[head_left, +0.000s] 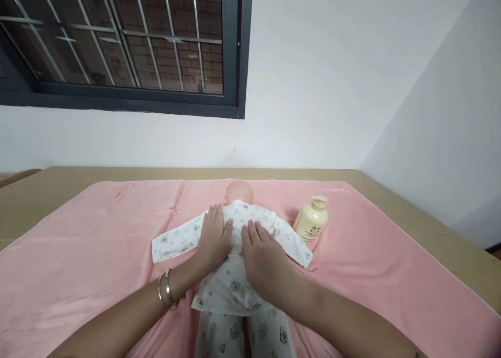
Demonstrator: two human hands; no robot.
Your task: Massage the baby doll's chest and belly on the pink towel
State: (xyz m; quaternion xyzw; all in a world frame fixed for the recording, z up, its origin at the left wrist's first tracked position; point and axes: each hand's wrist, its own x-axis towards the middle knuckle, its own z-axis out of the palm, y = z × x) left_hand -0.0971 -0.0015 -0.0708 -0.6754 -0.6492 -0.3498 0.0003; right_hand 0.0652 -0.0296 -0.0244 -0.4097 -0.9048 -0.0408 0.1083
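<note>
A baby doll [238, 192] lies with its bald head toward the wall, its face not visible. It wears a white top [230, 285] and matching trousers [223, 333] printed with small green figures, sleeves spread to both sides. My left hand [214, 238] rests flat on the left upper part of the top, fingers stretched out toward the head. On the right side of the top lies my right hand [264, 256], also flat with fingers extended. Neither hand grips anything. Bracelets [167, 290] circle my left wrist.
A cream pump bottle [312, 219] stands slightly tilted beside the doll's right-hand sleeve. Beneath everything spreads a pink blanket [109, 243] on a tan surface [70, 174]. Behind rise a white wall [305, 86] and a dark-framed window [235, 45] with metal bars.
</note>
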